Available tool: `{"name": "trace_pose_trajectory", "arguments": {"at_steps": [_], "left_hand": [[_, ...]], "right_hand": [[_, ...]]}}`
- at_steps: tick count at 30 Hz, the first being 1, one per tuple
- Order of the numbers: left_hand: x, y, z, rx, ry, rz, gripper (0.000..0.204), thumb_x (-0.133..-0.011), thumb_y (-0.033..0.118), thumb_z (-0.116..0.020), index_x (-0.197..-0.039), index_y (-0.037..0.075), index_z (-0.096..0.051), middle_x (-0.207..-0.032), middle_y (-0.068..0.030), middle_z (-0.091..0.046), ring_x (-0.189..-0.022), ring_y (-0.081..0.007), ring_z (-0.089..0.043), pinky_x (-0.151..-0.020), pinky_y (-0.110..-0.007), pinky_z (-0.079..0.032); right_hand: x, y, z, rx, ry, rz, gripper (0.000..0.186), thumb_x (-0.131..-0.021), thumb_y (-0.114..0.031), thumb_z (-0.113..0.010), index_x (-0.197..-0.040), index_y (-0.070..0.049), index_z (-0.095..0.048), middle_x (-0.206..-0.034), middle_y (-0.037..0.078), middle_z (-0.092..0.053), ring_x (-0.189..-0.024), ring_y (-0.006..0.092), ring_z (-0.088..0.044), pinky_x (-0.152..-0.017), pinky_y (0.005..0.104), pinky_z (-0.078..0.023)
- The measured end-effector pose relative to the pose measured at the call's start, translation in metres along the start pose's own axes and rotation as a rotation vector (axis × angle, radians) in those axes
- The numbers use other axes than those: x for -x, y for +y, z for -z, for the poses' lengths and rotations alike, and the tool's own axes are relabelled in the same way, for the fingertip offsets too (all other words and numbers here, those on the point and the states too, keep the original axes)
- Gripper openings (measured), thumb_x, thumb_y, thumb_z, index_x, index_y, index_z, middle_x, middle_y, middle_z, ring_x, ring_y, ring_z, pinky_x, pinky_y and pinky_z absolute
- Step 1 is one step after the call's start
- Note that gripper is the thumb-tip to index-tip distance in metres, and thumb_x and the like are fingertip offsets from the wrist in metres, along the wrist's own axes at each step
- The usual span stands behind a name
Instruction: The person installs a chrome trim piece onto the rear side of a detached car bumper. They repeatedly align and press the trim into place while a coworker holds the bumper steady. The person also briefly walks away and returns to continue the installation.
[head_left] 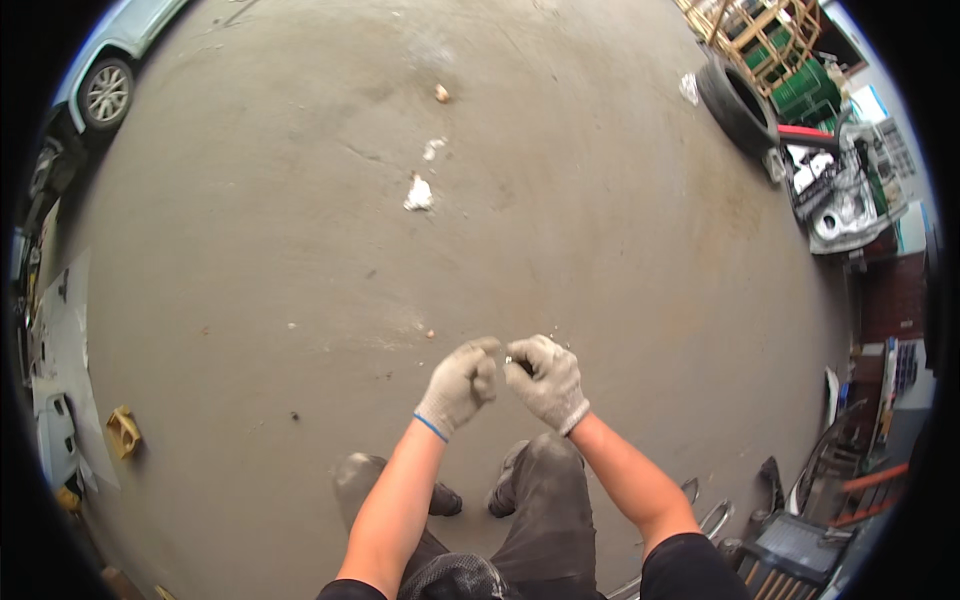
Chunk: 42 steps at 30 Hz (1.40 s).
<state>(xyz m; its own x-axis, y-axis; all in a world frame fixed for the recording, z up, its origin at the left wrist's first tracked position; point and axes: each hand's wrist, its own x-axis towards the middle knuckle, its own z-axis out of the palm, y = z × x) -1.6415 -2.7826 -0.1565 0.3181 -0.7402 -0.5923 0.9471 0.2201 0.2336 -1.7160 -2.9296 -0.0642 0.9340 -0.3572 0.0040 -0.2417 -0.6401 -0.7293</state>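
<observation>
Both of my hands wear pale knitted work gloves and hang close together above the concrete floor, in front of my bent knees. My left hand [460,387] is closed, its index finger bent toward the other hand and the remaining fingers curled; whatever it may hold is hidden. Thumb and fingers of my right hand [546,380] curl into a pinch, with a tiny light speck at their tips, too small to name. A narrow gap separates the two hands.
White crumpled scraps [419,194] and a brownish lump [441,93] lie ahead on the floor. A car wheel [106,94] is at far left, a yellow plastic piece [123,432] nearer. On the right are a tyre [737,105], green drums [806,92] and a grey-black crate [797,545].
</observation>
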Motion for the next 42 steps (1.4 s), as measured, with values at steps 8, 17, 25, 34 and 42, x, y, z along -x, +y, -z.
{"name": "trace_pose_trajectory", "arguments": {"at_steps": [8,17,25,34,42], "left_hand": [[0.324,0.09,-0.083,-0.32,0.348,0.046,0.03,-0.102,0.035,-0.061,-0.084,0.011,-0.063,-0.063,0.0035,-0.049,-0.051,-0.008,-0.041,-0.044,-0.027,-0.033],[0.546,0.217,-0.113,-0.369,0.561,-0.523,0.026,-0.1,0.032,-0.065,-0.094,0.007,-0.069,-0.064,0.0008,-0.055,-0.05,-0.0118,-0.05,-0.046,-0.029,-0.04],[0.576,0.345,-0.044,-0.196,0.636,-0.54,0.023,-0.102,0.03,-0.061,-0.096,0.009,-0.067,-0.062,0.0037,-0.051,-0.046,-0.0079,-0.042,-0.042,-0.026,-0.034],[0.688,0.39,0.235,0.189,1.061,-0.854,0.028,-0.089,0.012,-0.058,-0.116,0.007,-0.065,-0.085,-0.0113,-0.066,-0.073,-0.0218,-0.063,-0.058,-0.033,-0.052],[0.737,0.474,0.302,0.492,1.301,-0.526,0.023,-0.092,0.014,-0.056,-0.112,0.007,-0.066,-0.081,-0.0083,-0.065,-0.065,-0.0171,-0.058,-0.054,-0.031,-0.048]], "right_hand": [[0.055,-0.28,0.02,0.138,-0.275,0.268,0.016,-0.081,-0.024,-0.071,-0.094,-0.014,-0.07,-0.084,0.01,-0.066,-0.08,0.0307,-0.066,-0.071,0.0448,-0.054],[0.014,-0.519,-0.015,-0.128,-0.665,0.431,0.03,-0.09,-0.032,-0.066,-0.11,-0.01,-0.071,-0.107,0.015,-0.072,-0.1,0.0336,-0.068,-0.089,0.0419,-0.054],[-0.089,-0.613,-0.118,-0.176,-0.929,0.429,0.03,-0.09,-0.035,-0.067,-0.111,-0.014,-0.072,-0.107,0.014,-0.073,-0.105,0.0303,-0.069,-0.093,0.0396,-0.054],[-0.241,-0.844,-0.29,-0.14,-1.088,0.98,0.032,-0.096,-0.032,-0.059,-0.11,-0.005,-0.068,-0.104,0.016,-0.07,-0.099,0.0351,-0.067,-0.088,0.0447,-0.053],[-0.353,-0.872,-0.49,0.158,-0.997,0.881,0.036,-0.093,-0.04,-0.061,-0.109,-0.01,-0.072,-0.108,0.014,-0.072,-0.102,0.0338,-0.068,-0.087,0.0439,-0.054]]}}
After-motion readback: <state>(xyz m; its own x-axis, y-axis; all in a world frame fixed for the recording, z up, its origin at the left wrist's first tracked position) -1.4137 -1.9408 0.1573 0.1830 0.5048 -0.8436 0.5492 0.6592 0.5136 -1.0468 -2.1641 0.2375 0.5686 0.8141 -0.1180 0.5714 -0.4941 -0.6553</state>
